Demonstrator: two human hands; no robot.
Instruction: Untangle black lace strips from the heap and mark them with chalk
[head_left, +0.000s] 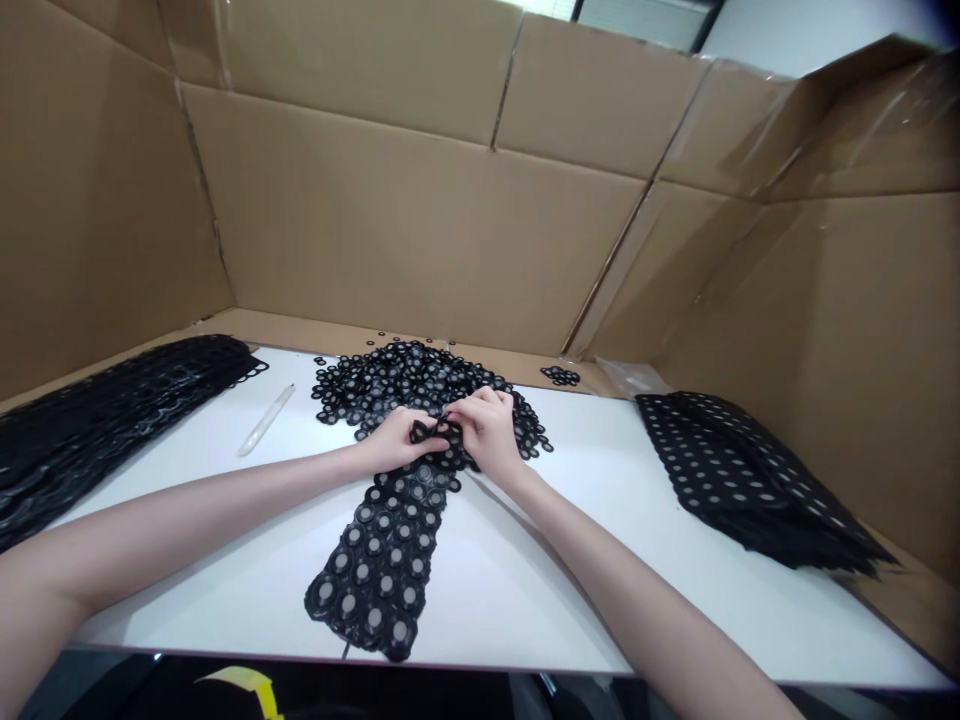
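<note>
A long black strip (385,543) set with rows of round grey dots lies on the white tabletop, running from the front edge up to my hands. Its far end is bent up between them. My left hand (401,440) pinches the raised end from the left, thumb against fingers. Across from it, my right hand (491,430) grips the same end with closed fingers. Just behind both hands spreads a heap of small black ring-shaped pieces (405,375), some with grey centres. My fingers partly hide the bent end.
A stack of black perforated sheets (120,420) lies at the left, a white pen-like tool (266,420) beside it. Black dotted sheets (739,480) are piled at the right. A small ring cluster (560,375) sits near the back. Cardboard walls (420,220) enclose the table.
</note>
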